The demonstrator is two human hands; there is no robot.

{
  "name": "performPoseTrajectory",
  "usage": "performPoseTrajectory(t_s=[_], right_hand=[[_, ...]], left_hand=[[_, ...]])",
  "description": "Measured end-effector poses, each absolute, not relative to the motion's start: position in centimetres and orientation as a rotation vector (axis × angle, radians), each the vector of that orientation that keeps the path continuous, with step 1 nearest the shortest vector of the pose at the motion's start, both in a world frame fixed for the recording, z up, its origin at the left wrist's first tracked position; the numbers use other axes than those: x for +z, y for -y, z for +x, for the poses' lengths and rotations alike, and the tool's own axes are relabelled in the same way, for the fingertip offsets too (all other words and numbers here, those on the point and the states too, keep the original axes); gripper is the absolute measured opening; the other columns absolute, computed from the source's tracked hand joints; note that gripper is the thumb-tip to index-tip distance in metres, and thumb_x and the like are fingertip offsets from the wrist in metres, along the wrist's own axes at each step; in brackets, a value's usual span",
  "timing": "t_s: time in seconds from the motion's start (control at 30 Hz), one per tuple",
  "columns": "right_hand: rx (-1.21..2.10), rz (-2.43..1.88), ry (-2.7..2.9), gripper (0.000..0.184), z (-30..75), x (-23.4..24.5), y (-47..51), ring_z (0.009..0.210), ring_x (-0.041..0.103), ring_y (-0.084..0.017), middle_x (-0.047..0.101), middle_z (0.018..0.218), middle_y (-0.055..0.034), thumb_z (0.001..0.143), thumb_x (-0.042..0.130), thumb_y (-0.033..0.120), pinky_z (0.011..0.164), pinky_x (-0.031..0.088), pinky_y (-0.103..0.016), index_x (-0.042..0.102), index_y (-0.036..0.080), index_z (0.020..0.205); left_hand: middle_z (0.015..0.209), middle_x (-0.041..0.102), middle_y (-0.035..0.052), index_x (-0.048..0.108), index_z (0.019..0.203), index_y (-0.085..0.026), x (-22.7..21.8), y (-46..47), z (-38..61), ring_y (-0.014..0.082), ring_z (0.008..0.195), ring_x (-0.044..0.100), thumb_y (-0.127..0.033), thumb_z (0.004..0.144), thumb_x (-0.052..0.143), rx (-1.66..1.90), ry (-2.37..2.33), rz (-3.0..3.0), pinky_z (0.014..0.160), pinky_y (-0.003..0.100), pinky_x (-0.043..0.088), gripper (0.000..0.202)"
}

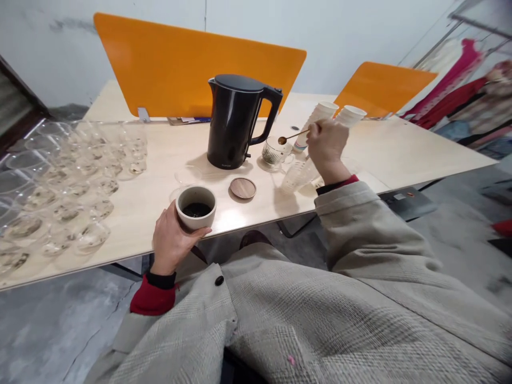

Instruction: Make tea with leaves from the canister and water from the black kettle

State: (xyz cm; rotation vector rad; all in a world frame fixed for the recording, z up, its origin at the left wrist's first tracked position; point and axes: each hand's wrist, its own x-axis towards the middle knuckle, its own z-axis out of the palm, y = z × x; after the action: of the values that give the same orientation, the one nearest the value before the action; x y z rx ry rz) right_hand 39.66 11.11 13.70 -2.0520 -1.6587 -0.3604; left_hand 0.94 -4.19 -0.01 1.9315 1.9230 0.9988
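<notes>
Your left hand point(170, 237) holds the pale cup point(202, 223), dark inside, at the table's point(400, 146) near edge; your right hand point(328, 143) pinches a small spoon point(282, 141), apparently over the glass cup point(272, 156) right of the black kettle point(230, 128). Spooning seems in hand; the next move calls for a level spoon.

Pale tbl point(400, 149) holds blk kettle point(232, 128), wood disc point(242, 189), glass mug point(272, 154) & clr cups point(76, 188).
</notes>
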Motion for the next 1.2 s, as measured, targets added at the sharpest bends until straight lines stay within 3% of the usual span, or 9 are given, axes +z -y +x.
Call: performPoseTrajectory(t_s=[0.2, 0.37, 0.5, 0.63, 0.73, 0.9, 1.2], right_hand=[[-0.305, -2.255, 1.645, 0.037, 38.3, 12.1, -13.8, 0.113, 0.072, -0.034, 0.079, 0.123, -0.0248, 0.103, 0.050, 0.021, 0.094, 0.051, -0.044, 0.081, 0.009, 0.119], [-0.267, -2.257, 1.645, 0.023, 38.5, 11.5, -13.9, 0.103, 0.072, -0.030, 0.080, 0.104, -0.0172, 0.098, 0.064, 0.022, 0.091, 0.054, -0.043, 0.084, 0.014, 0.106], [-0.342, -2.191, 1.641, 0.016, 37.9, 12.6, -11.8, 0.101, 0.073, -0.032, 0.080, 0.097, -0.0158, 0.093, 0.077, 0.028, 0.094, 0.056, -0.053, 0.084, 0.015, 0.099], [-0.445, -1.927, 1.745, 0.035, 35.6, 12.4, -7.5, 0.108, 0.072, -0.035, 0.077, 0.127, -0.0197, 0.099, 0.071, 0.034, 0.096, 0.054, -0.056, 0.079, 0.018, 0.129], [-0.280, -1.709, 1.937, 0.045, 33.0, 9.8, -4.8, 0.105, 0.073, -0.035, 0.079, 0.120, -0.0169, 0.104, 0.062, 0.050, 0.094, 0.056, -0.053, 0.077, 0.019, 0.132], [-0.031, -1.572, 2.308, 0.069, 29.8, 3.9, -4.6, 0.123, 0.067, -0.044, 0.067, 0.149, -0.0236, 0.097, 0.068, 0.059, 0.101, 0.055, -0.057, 0.064, 0.014, 0.150], [0.075, -1.427, 2.184, 0.057, 29.5, 0.8, -4.9, 0.125, 0.065, -0.043, 0.073, 0.137, -0.0229, 0.094, 0.066, 0.049, 0.111, 0.051, -0.063, 0.070, 0.015, 0.140]], left_hand=[[0.138, 0.074, 0.0183, 0.054, 0.148, -0.019, 0.0, 4.3, 0.9, 0.0434, 0.129, 0.070, -0.064, 0.068, 0.091, 0.981, -1.942, 1.932, 0.104, 0.053, 0.058, 0.099], [0.138, 0.074, 0.0177, 0.054, 0.148, -0.020, 0.0, 4.3, 1.0, 0.0429, 0.128, 0.070, -0.064, 0.069, 0.091, 1.006, -1.921, 1.939, 0.104, 0.053, 0.058, 0.098], [0.136, 0.075, 0.0168, 0.055, 0.145, -0.022, 0.0, 4.3, 1.1, 0.0436, 0.127, 0.071, -0.063, 0.069, 0.092, 1.044, -1.900, 1.940, 0.103, 0.055, 0.058, 0.095], [0.135, 0.075, 0.0164, 0.056, 0.143, -0.022, 0.0, 4.4, 1.1, 0.0432, 0.126, 0.071, -0.062, 0.067, 0.093, 1.050, -1.890, 1.938, 0.102, 0.055, 0.059, 0.093], [0.135, 0.075, 0.0164, 0.056, 0.143, -0.022, 0.1, 4.5, 1.2, 0.0420, 0.126, 0.072, -0.060, 0.067, 0.094, 1.048, -1.887, 1.934, 0.103, 0.054, 0.059, 0.093], [0.138, 0.074, 0.0165, 0.056, 0.142, -0.021, 0.1, 4.6, 1.3, 0.0416, 0.129, 0.071, -0.061, 0.066, 0.095, 1.069, -1.872, 1.949, 0.106, 0.056, 0.058, 0.094], [0.138, 0.074, 0.0180, 0.056, 0.143, -0.021, -0.2, 4.8, 1.4, 0.0420, 0.130, 0.070, -0.064, 0.066, 0.096, 1.057, -1.802, 2.093, 0.114, 0.061, 0.054, 0.097]])
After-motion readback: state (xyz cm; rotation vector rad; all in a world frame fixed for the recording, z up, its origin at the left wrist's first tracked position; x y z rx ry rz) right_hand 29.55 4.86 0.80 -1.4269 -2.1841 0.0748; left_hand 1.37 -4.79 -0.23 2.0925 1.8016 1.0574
